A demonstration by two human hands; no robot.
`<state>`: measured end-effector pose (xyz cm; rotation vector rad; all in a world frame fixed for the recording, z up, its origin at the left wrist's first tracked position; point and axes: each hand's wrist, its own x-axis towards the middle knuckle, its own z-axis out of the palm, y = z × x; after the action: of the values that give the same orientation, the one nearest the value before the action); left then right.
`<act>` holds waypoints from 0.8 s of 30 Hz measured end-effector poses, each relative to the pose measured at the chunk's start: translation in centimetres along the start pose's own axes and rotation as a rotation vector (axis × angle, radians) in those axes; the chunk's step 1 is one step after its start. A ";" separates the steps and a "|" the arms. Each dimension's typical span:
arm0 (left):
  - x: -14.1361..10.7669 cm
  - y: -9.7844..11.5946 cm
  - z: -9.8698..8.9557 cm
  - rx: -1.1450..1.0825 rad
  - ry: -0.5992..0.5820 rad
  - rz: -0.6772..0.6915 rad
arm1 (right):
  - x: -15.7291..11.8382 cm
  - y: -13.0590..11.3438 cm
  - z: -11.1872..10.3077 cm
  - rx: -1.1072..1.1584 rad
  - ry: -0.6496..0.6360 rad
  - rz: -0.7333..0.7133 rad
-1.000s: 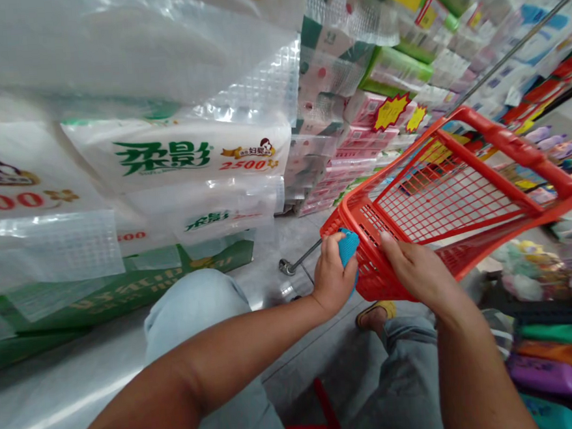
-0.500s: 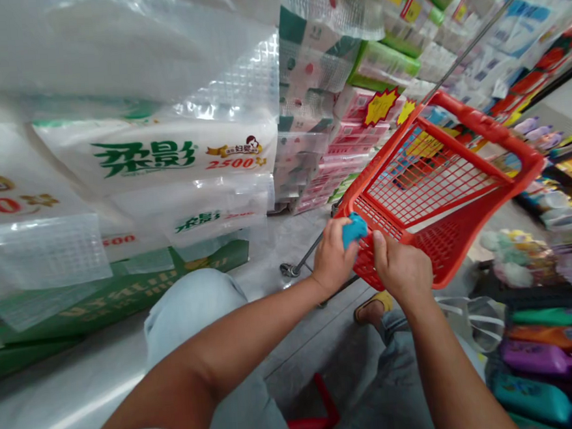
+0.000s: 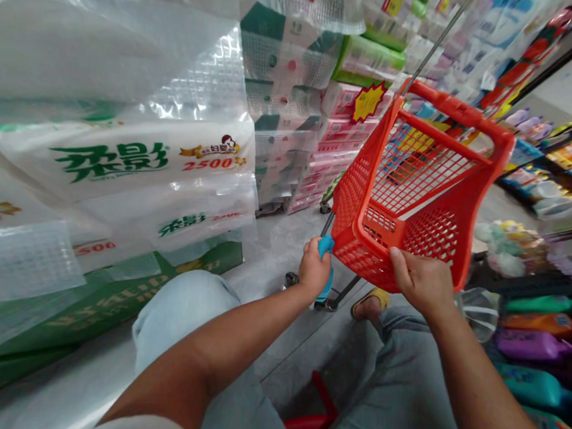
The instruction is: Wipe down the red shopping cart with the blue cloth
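My left hand [image 3: 314, 269] is closed around a blue cloth [image 3: 325, 245]. Part of the cloth shows above the fingers and part hangs below them. This hand is at the outer left side of a red plastic shopping cart [image 3: 388, 250], near the lower end of its basket. The basket is tilted, and I can see down into its perforated walls and grid panel. On the near rim is my right hand [image 3: 425, 282], its thumb over the edge and its fingers hidden behind the wall.
Wrapped tissue packs [image 3: 116, 161] are stacked at the left above a green carton [image 3: 100, 299]. Coloured bottles [image 3: 535, 344] line a shelf at the lower right. A red plastic piece [image 3: 310, 425] is between my legs. The cart's wheel [image 3: 325, 305] rests on the grey floor.
My left hand has moved the blue cloth from the basket's rim down and left to its outer side. My right hand has shifted right along the rim. The basket appears turned slightly.
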<state>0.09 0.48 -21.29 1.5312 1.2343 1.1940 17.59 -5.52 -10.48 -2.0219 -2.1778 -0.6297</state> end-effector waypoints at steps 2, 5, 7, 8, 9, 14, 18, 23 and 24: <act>-0.4 0.4 0.5 -0.012 -0.021 0.043 | -0.6 1.1 0.1 0.024 0.019 -0.027; -0.8 0.8 1.1 -0.025 -0.089 0.127 | -1.3 2.5 0.2 0.070 0.030 -0.056; -0.8 0.5 1.3 -0.014 -0.103 0.100 | -1.7 3.3 0.1 0.107 0.017 -0.066; -0.8 0.3 1.4 -0.007 -0.100 0.071 | -1.8 3.7 0.0 0.130 0.000 -0.065; -0.7 0.1 1.4 -0.003 -0.093 0.048 | -1.9 4.0 -0.2 0.156 -0.026 -0.054; -0.3 1.2 0.8 -0.039 -0.152 0.174 | -0.5 4.0 -0.6 0.302 -0.278 0.135; 0.1 1.3 0.7 -0.079 -0.167 0.126 | 3.2 0.4 -0.6 0.575 -0.313 0.204; 1.0 0.0 1.4 -0.109 -0.132 -0.039 | 6.5 -4.5 -1.1 0.281 -0.376 0.290; 1.2 0.2 1.3 -0.124 -0.133 -0.037 | 6.5 -4.9 -1.2 0.211 -0.385 0.296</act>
<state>1.49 1.59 -21.15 1.4646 1.0772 1.1057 11.87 -0.03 -8.22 -2.4302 -1.9479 0.0287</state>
